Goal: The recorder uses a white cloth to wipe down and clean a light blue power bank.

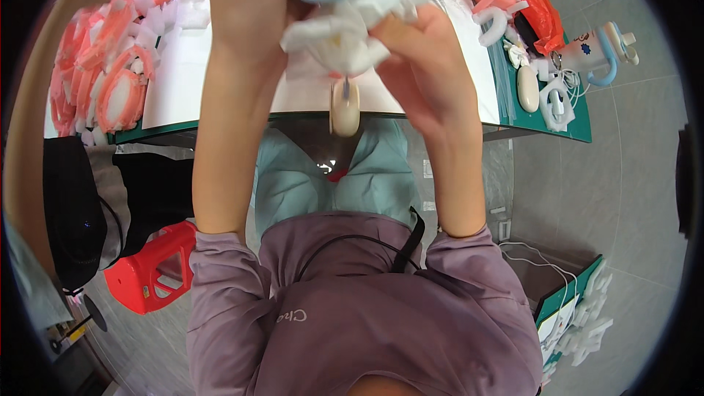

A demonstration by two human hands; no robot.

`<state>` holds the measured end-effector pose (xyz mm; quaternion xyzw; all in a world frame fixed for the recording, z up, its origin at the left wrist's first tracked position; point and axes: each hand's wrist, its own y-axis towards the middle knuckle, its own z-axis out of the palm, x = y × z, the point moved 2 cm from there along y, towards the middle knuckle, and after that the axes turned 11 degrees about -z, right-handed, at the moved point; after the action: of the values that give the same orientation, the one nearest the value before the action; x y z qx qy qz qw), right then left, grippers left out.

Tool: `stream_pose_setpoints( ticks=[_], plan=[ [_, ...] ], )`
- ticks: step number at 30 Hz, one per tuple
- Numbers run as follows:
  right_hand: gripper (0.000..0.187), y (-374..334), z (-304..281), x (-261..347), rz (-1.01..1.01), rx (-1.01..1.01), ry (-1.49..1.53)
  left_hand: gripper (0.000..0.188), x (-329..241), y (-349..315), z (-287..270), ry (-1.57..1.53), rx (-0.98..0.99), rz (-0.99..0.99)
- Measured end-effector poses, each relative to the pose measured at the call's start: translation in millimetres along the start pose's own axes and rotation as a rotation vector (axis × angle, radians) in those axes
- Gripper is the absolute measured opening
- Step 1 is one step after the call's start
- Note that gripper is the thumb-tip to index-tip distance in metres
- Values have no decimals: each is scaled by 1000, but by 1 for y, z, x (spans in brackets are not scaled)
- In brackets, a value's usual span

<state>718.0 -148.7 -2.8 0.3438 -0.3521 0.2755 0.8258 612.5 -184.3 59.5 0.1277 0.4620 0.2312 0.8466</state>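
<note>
The fingers of both hands close around a bunched white foam wrap [352, 29], the left hand [293, 15] mostly hidden behind it and the right hand [418, 51] pinching its right side. A beige computer mouse [345, 108] hangs by its cord just below, apparently only partly freed from the wrap. On the desk [176, 88], pink-and-white foam pieces [110, 81] are heaped far left; another mouse [527, 88] lies at right, unwrapped.

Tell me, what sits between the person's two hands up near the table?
In the head view, a bunched white foam piece fills the gap between the left hand and right hand; a cream mouse-shaped thing dangles beneath it.
</note>
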Motion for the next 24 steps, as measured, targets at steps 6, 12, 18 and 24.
stream_pose_setpoints(
  ticks=[6,12,18,24],
  plan=[
    [21,28,-7,-23,-70,71,-93,50,8,14,-34,-153,43,7],
    [20,30,-6,-53,-61,29,-75,42,15,2,-66,40,-169,-20],
    [17,34,-9,-77,15,15,-97,46,28,-2,-91,132,-208,53],
    [13,27,-15,-80,-23,-18,-301,52,39,4,-108,68,-202,-44]
  ],
)
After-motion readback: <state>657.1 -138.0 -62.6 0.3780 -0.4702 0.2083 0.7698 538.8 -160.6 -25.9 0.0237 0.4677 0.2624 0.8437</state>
